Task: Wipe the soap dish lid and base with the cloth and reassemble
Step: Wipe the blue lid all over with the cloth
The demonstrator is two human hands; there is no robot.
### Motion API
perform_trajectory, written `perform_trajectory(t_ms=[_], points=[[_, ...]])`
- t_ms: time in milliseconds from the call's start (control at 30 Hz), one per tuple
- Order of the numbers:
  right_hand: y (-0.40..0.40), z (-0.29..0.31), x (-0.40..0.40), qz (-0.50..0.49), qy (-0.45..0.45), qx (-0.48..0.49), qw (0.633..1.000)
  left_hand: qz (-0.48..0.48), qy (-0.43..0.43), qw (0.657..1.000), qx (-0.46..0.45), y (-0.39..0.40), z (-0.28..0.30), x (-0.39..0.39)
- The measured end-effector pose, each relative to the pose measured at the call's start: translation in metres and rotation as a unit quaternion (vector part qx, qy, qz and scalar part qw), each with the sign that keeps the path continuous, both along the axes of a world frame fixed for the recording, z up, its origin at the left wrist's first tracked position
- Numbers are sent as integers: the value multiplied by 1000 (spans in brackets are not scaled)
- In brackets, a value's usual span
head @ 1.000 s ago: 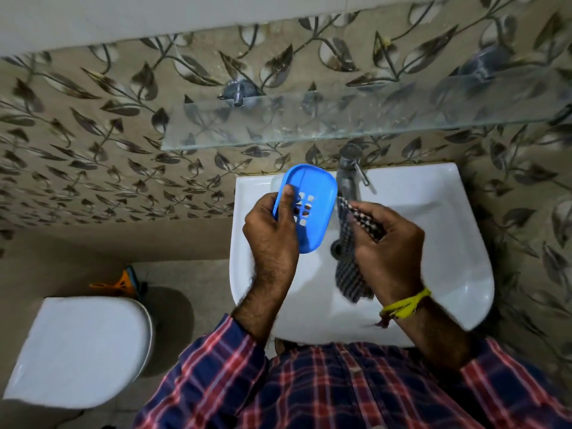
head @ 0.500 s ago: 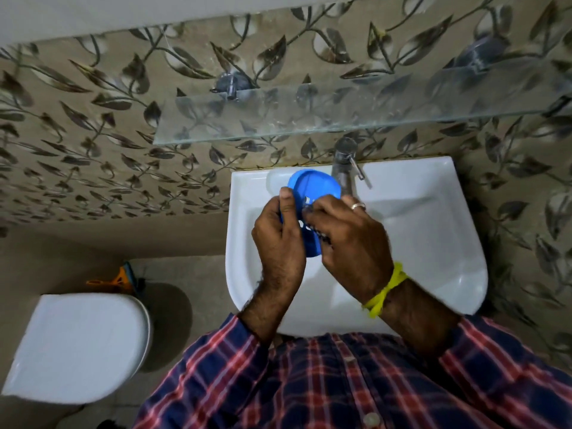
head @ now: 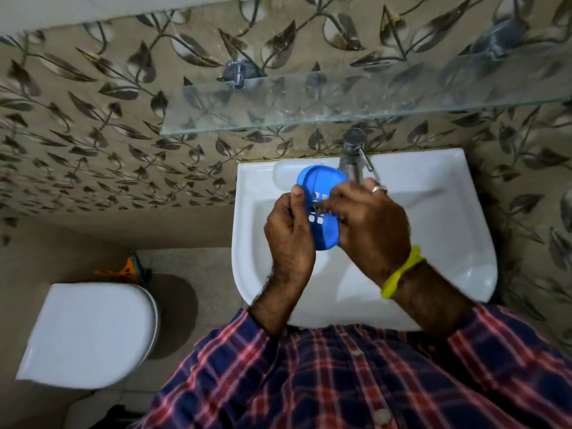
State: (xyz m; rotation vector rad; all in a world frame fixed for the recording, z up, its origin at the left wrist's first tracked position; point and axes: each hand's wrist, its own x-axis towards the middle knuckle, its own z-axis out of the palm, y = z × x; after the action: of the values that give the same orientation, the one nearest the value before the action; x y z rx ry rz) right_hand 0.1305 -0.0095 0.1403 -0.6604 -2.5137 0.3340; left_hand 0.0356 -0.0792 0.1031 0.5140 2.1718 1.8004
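Note:
A blue plastic soap dish part (head: 322,181) with square drain holes is held upright over the white sink (head: 439,218). My left hand (head: 288,230) grips its left edge, thumb on the front. My right hand (head: 371,221) is pressed against its right side and front, fingers closed on the checked cloth (head: 322,207), of which only a thin dark strip shows between fingers and dish. The other part of the soap dish is not visible.
A chrome tap (head: 353,156) stands just behind the dish at the sink's back rim. A glass shelf (head: 340,100) juts from the leaf-patterned wall above. A white toilet with closed lid (head: 89,332) sits at lower left; an orange item (head: 130,267) lies behind it.
My right hand swung left from beside the tap, bringing the hanging cloth onto the dish's face. It now rubs there, slightly lower than half a second ago. The left hand keeps its hold.

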Motion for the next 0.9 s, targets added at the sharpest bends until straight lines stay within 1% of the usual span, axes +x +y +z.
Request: perform_trajectory(t_ms=[33,133,167,200,267,300,367,400,433,467,500,533,567,600,633,667,767,833,900], points=[[0,2,-4,6,2,3,1000,5,3,1000,-3,0,1,-3],[-17,-4,3,102,-55,34,993,17,10,999,25,-3,1,-16],[-19,-4,7,109,-65,26,992,18,14,999,31,-3,2,-16],[-15,-4,8,94,-57,11,994,18,17,999,31,-3,2,-14],[-4,-3,4,45,-11,-13,999,19,11,1000,17,0,3,-7],[-1,-1,2,43,-2,-4,999,23,5,1000,12,0,3,-6],[-1,-3,5,109,-10,32,993,36,-1,999,21,-3,4,-12],[-1,-6,8,135,0,11,991,41,-8,999,34,-6,3,-18],[-2,-8,11,127,37,-50,990,43,-32,997,54,-9,2,-24],[0,-9,13,75,106,-145,981,36,-73,994,75,-11,2,-26],[5,-11,12,-6,194,-252,948,26,-120,988,93,-12,3,-26],[9,-11,10,-87,268,-352,893,9,-157,982,106,-11,4,-24],[11,-11,6,-141,305,-430,838,-13,-181,977,115,-9,4,-20],[11,-11,3,-162,307,-472,810,-33,-190,974,118,-9,4,-14],[7,-12,0,-160,290,-488,808,-54,-188,974,114,-8,5,-8],[2,-13,-3,-144,270,-491,816,-74,-168,979,92,-8,5,-1],[-10,-12,-5,-100,268,-477,831,-130,-58,990,-4,-8,16,7],[-11,-10,-4,-102,274,-446,846,-167,-58,984,-21,-11,21,3],[-11,-9,-4,-100,269,-392,874,-201,-71,975,-57,-14,26,-1]])
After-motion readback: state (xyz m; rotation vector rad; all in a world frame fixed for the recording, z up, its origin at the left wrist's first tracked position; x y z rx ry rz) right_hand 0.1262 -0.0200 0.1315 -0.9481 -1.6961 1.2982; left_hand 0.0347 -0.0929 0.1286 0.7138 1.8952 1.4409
